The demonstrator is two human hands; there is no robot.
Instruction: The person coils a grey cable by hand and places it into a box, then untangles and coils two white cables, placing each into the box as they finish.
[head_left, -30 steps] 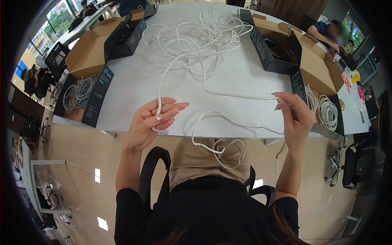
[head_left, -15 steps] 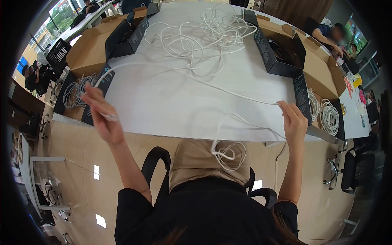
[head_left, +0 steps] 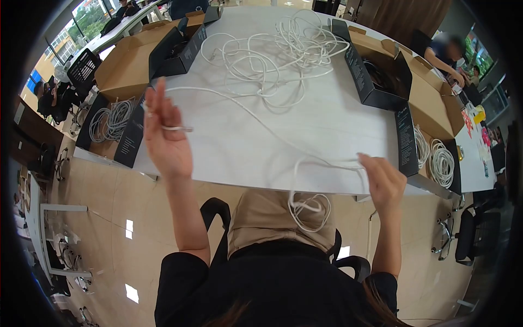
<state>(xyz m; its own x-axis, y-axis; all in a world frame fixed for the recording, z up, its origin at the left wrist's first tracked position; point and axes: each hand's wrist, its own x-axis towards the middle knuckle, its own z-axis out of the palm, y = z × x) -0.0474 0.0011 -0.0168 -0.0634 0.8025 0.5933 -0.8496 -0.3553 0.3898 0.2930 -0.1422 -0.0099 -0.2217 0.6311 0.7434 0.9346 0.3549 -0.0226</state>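
My left hand [head_left: 168, 136] is raised over the table's left side, palm towards me, with a white cable [head_left: 248, 110] threaded between its fingers. A short cable end with a clear plug [head_left: 188, 129] sticks out beside the palm. From there the cable sags across the tabletop to my right hand [head_left: 387, 182], whose thumb and fingers are closed on it near the right front edge. A slack length drops from the right hand to a loose coil [head_left: 310, 213] on my lap. Further back on the table lies a tangled heap of white cable [head_left: 308, 46].
At the left, an open box [head_left: 128, 140] holds grey-white coiled cable [head_left: 113, 121]; another open box stands behind it. At the right, one box [head_left: 381, 98] contains black cable, and a nearer one has white coils [head_left: 440, 163]. A person [head_left: 444, 57] sits beyond the right boxes.
My left hand has moved right, away from the left box, and turned its palm towards me. My right hand has shifted slightly down and left. The cable between them hangs slacker.
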